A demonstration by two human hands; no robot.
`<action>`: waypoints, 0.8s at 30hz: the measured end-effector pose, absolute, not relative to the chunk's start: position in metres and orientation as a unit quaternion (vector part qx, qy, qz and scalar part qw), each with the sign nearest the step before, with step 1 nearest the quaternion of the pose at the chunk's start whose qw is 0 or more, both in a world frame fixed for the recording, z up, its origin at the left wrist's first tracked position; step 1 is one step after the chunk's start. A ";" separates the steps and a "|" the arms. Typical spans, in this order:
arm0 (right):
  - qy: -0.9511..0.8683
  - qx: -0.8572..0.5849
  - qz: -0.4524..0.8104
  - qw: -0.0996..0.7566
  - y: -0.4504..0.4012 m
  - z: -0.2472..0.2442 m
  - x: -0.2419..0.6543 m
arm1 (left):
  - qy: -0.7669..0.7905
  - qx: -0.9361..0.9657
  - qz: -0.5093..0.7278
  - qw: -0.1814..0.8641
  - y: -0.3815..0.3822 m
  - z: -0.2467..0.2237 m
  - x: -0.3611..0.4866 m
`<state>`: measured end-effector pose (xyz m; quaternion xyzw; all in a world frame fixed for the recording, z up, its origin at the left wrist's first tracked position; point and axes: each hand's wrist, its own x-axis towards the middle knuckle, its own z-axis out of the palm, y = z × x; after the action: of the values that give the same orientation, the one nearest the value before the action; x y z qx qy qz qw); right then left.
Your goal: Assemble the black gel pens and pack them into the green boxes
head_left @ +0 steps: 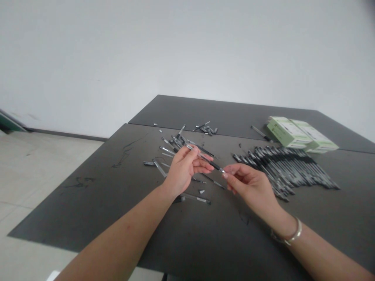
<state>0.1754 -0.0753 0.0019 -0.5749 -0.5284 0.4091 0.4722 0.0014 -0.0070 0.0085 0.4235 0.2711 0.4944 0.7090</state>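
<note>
A clear pen with a black grip point(208, 160) slants down to the right above the dark table. My left hand point(187, 166) is closed on its barrel, thumb on top and the other fingers beneath. At the pen's silvery tip, the thumb and fingers of my right hand point(249, 183) are pinched together. Loose pens and pen parts point(172, 144) lie behind and around my left hand. To the right of my right hand, many black-and-clear pens point(290, 168) lie side by side in a wide row.
Two green and white boxes point(304, 134) lie behind the row of pens, with a single pen point(261, 133) to their left. A small pile of black caps point(209, 130) sits farther back on the dark table point(102, 187). A small cone-shaped piece point(201, 191) lies near my left wrist.
</note>
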 end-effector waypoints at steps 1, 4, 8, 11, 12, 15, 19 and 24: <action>-0.527 -0.577 0.410 0.471 -0.075 0.001 0.176 | 0.267 0.427 0.495 0.708 -0.007 0.009 0.001; -0.520 -0.572 0.419 0.476 -0.076 -0.001 0.177 | 0.251 0.437 0.492 0.710 -0.008 0.010 0.001; -0.526 -0.561 0.437 0.467 -0.076 -0.001 0.177 | 0.238 0.446 0.487 0.713 -0.009 0.009 0.000; -0.541 -0.561 0.443 0.444 -0.076 0.000 0.177 | 0.237 0.449 0.484 0.712 -0.008 0.008 0.000; -0.547 -0.561 0.443 0.435 -0.076 0.001 0.177 | 0.238 0.451 0.484 0.711 -0.008 0.008 0.000; -0.566 -0.561 0.441 0.413 -0.077 0.001 0.177 | 0.241 0.455 0.484 0.708 -0.008 0.007 0.000; -0.575 -0.564 0.426 0.414 -0.077 -0.003 0.177 | 0.249 0.457 0.491 0.698 -0.008 0.007 0.000; -0.591 -0.588 0.367 0.412 -0.078 -0.007 0.179 | 0.254 0.463 0.495 0.690 -0.008 0.007 0.001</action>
<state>0.1787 -0.0781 -0.0066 -0.5882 -0.5915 0.3665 0.4121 0.0011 -0.0083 0.0066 0.4627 0.2544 0.4954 0.6897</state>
